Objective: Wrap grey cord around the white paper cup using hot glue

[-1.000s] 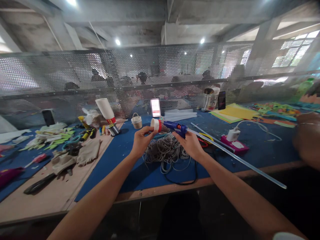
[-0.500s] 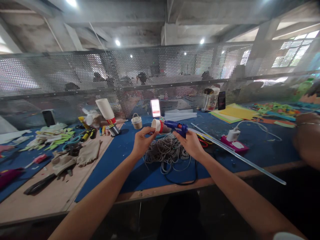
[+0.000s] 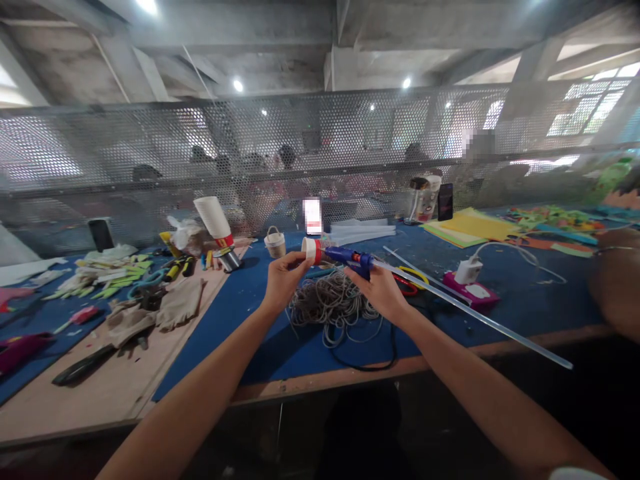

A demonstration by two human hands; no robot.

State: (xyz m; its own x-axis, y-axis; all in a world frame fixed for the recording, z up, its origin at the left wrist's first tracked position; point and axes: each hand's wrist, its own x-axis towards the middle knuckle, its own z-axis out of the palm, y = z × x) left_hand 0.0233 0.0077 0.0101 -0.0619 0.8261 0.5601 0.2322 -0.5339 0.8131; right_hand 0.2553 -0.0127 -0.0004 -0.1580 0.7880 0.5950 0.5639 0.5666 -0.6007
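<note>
My left hand [image 3: 283, 281] grips a small white and red paper cup [image 3: 312, 251], tilted on its side above the blue mat. In my right hand [image 3: 383, 288] is a blue glue gun [image 3: 350, 257], its nozzle close to the cup; I cannot tell whether they touch. A long clear glue stick [image 3: 480, 313] runs out from the back of the gun to the lower right. Beneath both hands lies a tangled heap of grey cord [image 3: 333, 303]. Behind the cup stands a little paper bucket with a handle [image 3: 275, 244].
Stacked paper cups [image 3: 213, 220] lean at the left, near gloves [image 3: 180, 303] and cut strips. To the right are a magenta box with a white charger [image 3: 469, 272], scissors with red and yellow handles [image 3: 414, 279] and coloured sheets [image 3: 465, 227]. A co-worker's arm [image 3: 617, 280] shows at far right.
The cup has turned in my left hand, so more of its side faces me. The glue gun has shifted very slightly left, still beside the cup.
</note>
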